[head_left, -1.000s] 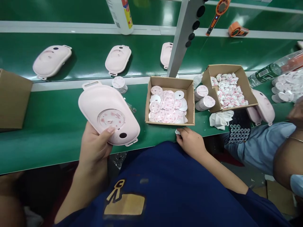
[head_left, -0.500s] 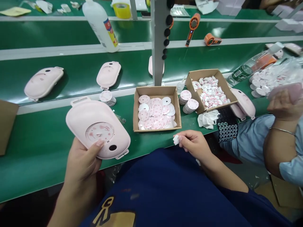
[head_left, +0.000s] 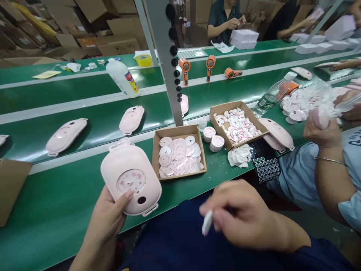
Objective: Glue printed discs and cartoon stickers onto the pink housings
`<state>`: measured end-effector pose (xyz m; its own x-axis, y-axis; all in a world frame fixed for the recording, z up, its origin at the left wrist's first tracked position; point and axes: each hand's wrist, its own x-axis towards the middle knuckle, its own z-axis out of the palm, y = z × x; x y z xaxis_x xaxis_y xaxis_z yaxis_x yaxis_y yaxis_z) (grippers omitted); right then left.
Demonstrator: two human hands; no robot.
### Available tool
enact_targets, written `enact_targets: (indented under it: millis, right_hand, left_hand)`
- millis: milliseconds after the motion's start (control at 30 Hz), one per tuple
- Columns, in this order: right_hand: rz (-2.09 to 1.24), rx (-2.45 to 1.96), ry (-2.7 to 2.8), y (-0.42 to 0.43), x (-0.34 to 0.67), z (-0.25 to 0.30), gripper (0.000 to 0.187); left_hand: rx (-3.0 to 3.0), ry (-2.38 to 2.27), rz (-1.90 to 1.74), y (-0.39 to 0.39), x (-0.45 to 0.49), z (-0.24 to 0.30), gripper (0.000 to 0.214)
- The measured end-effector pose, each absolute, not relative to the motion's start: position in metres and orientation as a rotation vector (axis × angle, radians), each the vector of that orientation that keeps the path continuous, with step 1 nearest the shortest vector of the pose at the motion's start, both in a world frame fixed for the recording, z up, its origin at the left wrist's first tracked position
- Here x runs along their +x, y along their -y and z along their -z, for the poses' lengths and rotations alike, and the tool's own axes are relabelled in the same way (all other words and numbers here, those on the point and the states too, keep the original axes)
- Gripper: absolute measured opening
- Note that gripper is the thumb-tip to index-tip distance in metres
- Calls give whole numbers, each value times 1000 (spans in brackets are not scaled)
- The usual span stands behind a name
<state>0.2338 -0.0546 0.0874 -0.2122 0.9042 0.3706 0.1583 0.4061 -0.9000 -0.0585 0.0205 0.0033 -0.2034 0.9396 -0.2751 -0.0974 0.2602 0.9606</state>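
My left hand (head_left: 113, 210) holds a pale pink plastic cover (head_left: 118, 162) with its face toward me, thumb on the front. Set in its round recess is a printed disc (head_left: 132, 180) with pink marks; a dark oval window shows below it. Between the thumb and fingers of my right hand (head_left: 242, 214) is a small white piece (head_left: 207, 223), blurred by motion and seen nearly edge-on. A cardboard box (head_left: 180, 175) of printed round discs lies beyond my hands, and to its right another cardboard box (head_left: 214, 122) holds small white-and-pink pieces.
Stacked discs (head_left: 217, 143) stand between the boxes. Further pink covers (head_left: 66, 137) lie on the green belt. A grey post (head_left: 166, 75) rises behind the boxes. Orange handheld fans (head_left: 210, 67) and a white bottle (head_left: 122, 79) stand beyond. A co-worker's arm (head_left: 329, 158) is at right.
My right hand has come closer and lower with the small white piece, which has turned edge-on. The view has tilted up. My left hand keeps the pink cover, now more upright.
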Motion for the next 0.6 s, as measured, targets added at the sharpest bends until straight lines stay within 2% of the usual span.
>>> enact_targets:
  millis: [100,200,267,367,400,600]
  right_hand:
    - [-816,-816,1799,67,237,-111,20]
    - [-674,-890,1833,62,247,-105,20]
    - [-464,-1123,1827,45,264,-84,19]
    - [5,-1789,1706,5,309,-44,26]
    - [70,-1924,1653,-8,327,-32,26]
    - [101,-2240,1701,-50,405,3,22]
  left_hand:
    - [849,-1483,-1146,-22,-56,-5,58]
    - [878,-1497,-1131,-22,-53,-6,58]
    - [883,-1476,-1122,-23,-53,-4,57]
    - [885,-1429,-1098,-25,-54,1,56]
    - [887,-1419,-1096,-25,-54,2,56]
    - [838,-1405,-1166,-24,-59,5,62]
